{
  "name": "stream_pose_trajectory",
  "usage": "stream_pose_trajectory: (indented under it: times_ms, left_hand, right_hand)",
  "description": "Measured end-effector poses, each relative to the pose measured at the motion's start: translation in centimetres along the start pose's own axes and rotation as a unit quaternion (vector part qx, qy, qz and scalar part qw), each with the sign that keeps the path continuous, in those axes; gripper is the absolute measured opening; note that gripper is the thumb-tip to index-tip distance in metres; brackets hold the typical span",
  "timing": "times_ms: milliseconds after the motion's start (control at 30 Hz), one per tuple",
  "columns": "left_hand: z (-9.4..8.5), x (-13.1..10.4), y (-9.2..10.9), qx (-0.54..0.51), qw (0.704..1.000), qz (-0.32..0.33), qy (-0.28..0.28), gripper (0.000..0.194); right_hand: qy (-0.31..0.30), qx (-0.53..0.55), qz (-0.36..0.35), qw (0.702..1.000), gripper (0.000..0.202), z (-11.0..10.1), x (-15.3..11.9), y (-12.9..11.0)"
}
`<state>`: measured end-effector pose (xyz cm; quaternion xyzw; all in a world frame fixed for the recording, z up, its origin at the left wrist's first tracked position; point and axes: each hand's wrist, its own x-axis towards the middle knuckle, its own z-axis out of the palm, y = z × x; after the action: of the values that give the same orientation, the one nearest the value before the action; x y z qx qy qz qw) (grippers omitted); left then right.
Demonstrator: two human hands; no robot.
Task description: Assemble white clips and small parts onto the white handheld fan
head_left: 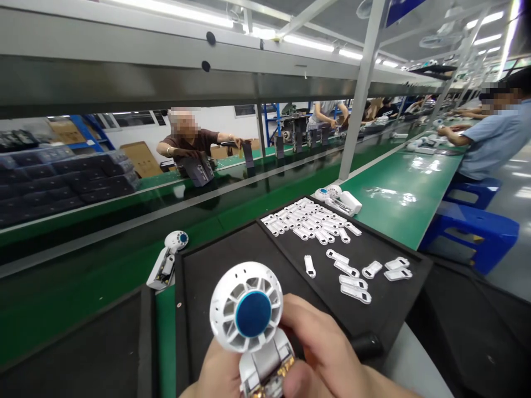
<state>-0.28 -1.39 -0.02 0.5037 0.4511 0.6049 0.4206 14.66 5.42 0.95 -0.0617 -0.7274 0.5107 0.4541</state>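
Close in front of me is a white handheld fan point(253, 313) with a round slotted head and a blue centre disc. Its lower body is uncovered, and gold-coloured parts show inside. My left hand point(219, 365) is closed around the left and back of it, with most fingers hidden. On the other side, my right hand point(327, 345) grips the fan, its thumb beside the uncovered body. Beneath both hands lies a black tray point(232, 249). Several white covers point(309, 266) with small dark windows lie loose on its right part, and more are packed in rows behind.
Another opened fan point(168, 260) leans at the tray's left edge, and more fans point(338, 199) lie behind it. A dark conveyor point(124, 243) runs beyond, where a person point(191, 138) handles dark boxes. Blue stools point(473, 232) and a seated person point(493, 132) are at right.
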Motion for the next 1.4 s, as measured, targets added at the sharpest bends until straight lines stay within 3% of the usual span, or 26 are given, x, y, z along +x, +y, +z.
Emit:
stream_pose_trajectory:
  times_ms: [133,233,267,333,400,467,667,767,833,900,1000,1100,1200,1300,1400]
  left_hand:
    - [0.1,-0.5,0.0,0.042,0.998,0.025,-0.025,0.047]
    - [0.4,-0.2,0.2,0.003,0.999,-0.034,0.034,0.047]
    - [0.7,0.0,0.3,-0.031,0.996,-0.054,0.06,0.049]
    - [1.1,0.4,0.2,-0.098,0.987,-0.073,0.1,0.053]
    - [1.4,0.7,0.0,-0.121,0.983,-0.069,0.119,0.055]
    - [1.4,0.7,-0.1,-0.085,0.986,-0.054,0.136,0.056]
    - [2.1,-0.4,0.0,0.027,0.976,-0.017,0.216,0.062]
    - [1.9,0.0,0.4,0.059,0.977,-0.019,0.204,0.06]
    - [1.1,1.0,1.1,0.046,0.978,-0.062,0.192,0.058]
    - [-0.1,2.4,2.1,-0.02,0.967,-0.124,0.221,0.054]
    - [-2.1,4.3,3.7,-0.1,0.934,-0.187,0.288,0.046]
    - [-3.3,4.9,4.2,-0.082,0.946,-0.193,0.245,0.044]
    - [-3.6,4.5,3.7,-0.058,0.972,-0.183,0.135,0.046]
    - [-3.5,4.0,3.2,-0.044,0.979,-0.194,0.036,0.031]
    - [-3.2,3.6,3.7,-0.058,0.977,-0.205,-0.004,0.031]
  right_hand:
    - [0.011,0.04,0.077,0.996,0.056,0.4,-0.4,0.9]
    - [0.065,0.062,0.125,0.988,0.043,0.5,-0.7,1.2]
    - [0.093,0.029,0.104,0.99,0.037,0.5,-0.8,1.2]
    - [0.149,-0.105,-0.011,0.983,0.029,0.6,-0.9,1.1]
    - [0.163,-0.237,-0.125,0.949,0.03,0.8,-1.0,0.9]
    - [0.147,-0.287,-0.154,0.934,0.028,1.1,-1.1,0.9]
    - [0.118,-0.267,-0.041,0.955,0.019,1.7,-0.6,0.5]
    - [0.102,-0.251,0.03,0.962,0.013,1.5,0.2,-0.1]
    - [0.059,-0.247,0.088,0.963,0.008,1.0,0.3,-0.1]
    - [-0.013,-0.28,0.141,0.949,0.01,0.3,-0.1,0.4]
    - [-0.136,-0.383,0.171,0.898,0.022,-1.1,-1.3,2.0]
    - [-0.19,-0.469,0.186,0.842,0.021,-2.3,-1.3,3.6]
    - [-0.206,-0.511,0.212,0.807,0.022,-2.4,0.0,4.6]
    - [-0.234,-0.526,0.218,0.788,0.025,-1.3,1.5,5.3]
    - [-0.251,-0.519,0.224,0.786,0.03,-0.7,2.3,5.5]
